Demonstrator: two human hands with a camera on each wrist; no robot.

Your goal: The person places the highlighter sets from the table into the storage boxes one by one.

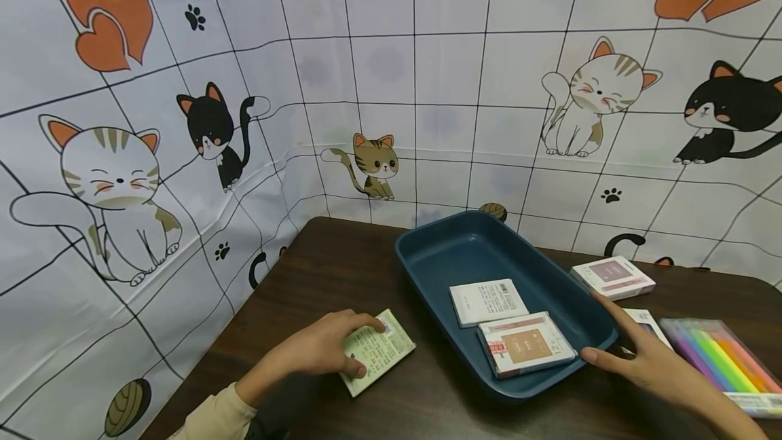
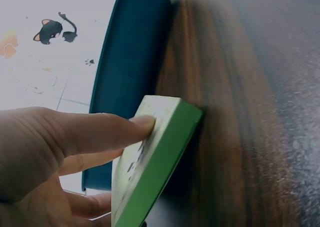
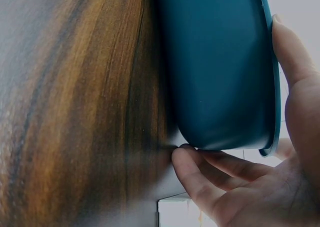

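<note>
Near the left edge of the desk (image 1: 348, 270), the left hand (image 1: 324, 346) has its grip partly closed, pinching the green box (image 1: 383, 352); rightward, reaching toward the far edge, the blue tray (image 1: 479, 257) carries two white boxes (image 1: 487, 301); the right hand (image 1: 647, 362), grip spread wide, holds the tray's near-right corner.

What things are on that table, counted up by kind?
Blue tray: 1
Green box: 1
Pale boxes in the tray: 2
Pale box outside the tray: 1
Partly hidden white item: 1
Rainbow-coloured packet: 1
Total: 7
</note>
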